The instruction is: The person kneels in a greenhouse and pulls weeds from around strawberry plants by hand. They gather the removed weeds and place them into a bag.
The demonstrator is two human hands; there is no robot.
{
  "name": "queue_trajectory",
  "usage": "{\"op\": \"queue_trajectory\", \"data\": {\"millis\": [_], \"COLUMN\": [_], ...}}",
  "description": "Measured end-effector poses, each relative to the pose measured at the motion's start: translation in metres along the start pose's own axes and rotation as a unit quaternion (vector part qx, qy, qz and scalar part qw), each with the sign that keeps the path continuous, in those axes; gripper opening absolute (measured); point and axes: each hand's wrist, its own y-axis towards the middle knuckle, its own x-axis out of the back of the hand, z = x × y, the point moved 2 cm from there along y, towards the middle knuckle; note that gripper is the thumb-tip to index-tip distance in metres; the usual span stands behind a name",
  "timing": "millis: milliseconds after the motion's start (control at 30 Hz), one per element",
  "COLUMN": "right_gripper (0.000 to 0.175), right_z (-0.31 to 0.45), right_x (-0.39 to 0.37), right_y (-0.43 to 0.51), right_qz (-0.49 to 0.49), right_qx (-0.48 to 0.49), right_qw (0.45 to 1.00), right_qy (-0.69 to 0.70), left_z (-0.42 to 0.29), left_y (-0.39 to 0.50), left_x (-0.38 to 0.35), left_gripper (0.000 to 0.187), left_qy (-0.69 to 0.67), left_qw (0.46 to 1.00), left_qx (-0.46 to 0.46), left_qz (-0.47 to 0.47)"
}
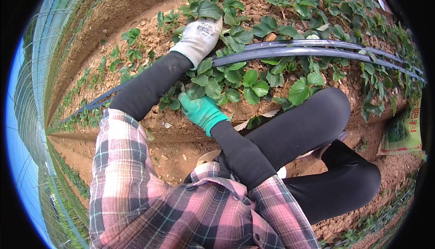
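My left hand [201,38], in a whitish glove with a grey print, reaches into the leaves of a strawberry plant [209,9] on the far side of two dark drip hoses [289,52]. Its fingertips are hidden by foliage, and the hose ends pass behind the wrist. My right hand [201,110], in a green glove, is low at the near side of the bed, at the base of another strawberry plant [207,84]. Its fingers are partly curled and partly covered by leaves; whether either hand grips a stem cannot be made out.
Strawberry plants line the soil bed [159,113] on both sides of the hoses. My bent knees [326,109] are close to the plants on the right. A printed green and yellow sack [404,133] lies at the far right. Greenhouse hoops [40,62] curve along the left.
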Motion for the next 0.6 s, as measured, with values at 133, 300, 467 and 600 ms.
{"op": "queue_trajectory", "data": {"millis": [133,300,467,600], "right_gripper": [0.029,0.031,0.033,0.033], "right_z": [-0.002,-0.006,-0.005,-0.003], "right_x": [-0.009,-0.011,-0.011,-0.009], "right_y": [-0.005,-0.006,-0.006,-0.005], "right_qz": [0.051,0.018,0.015,0.03], "right_qx": [-0.029,-0.012,-0.016,-0.025], "right_qw": [0.998,1.0,0.999,0.999], "right_qy": [0.007,0.01,0.023,0.017], "left_z": [0.006,0.016,0.019,0.0], "left_y": [0.005,0.017,0.026,0.029], "left_x": [-0.018,-0.014,-0.022,0.007], "left_gripper": [0.03,0.031,0.026,0.023], "left_qy": [0.023,-0.015,-0.005,-0.038], "left_qw": [0.994,1.0,0.999,0.993], "left_qx": [-0.009,0.011,-0.012,-0.029], "left_qz": [-0.104,0.008,0.029,0.108]}}
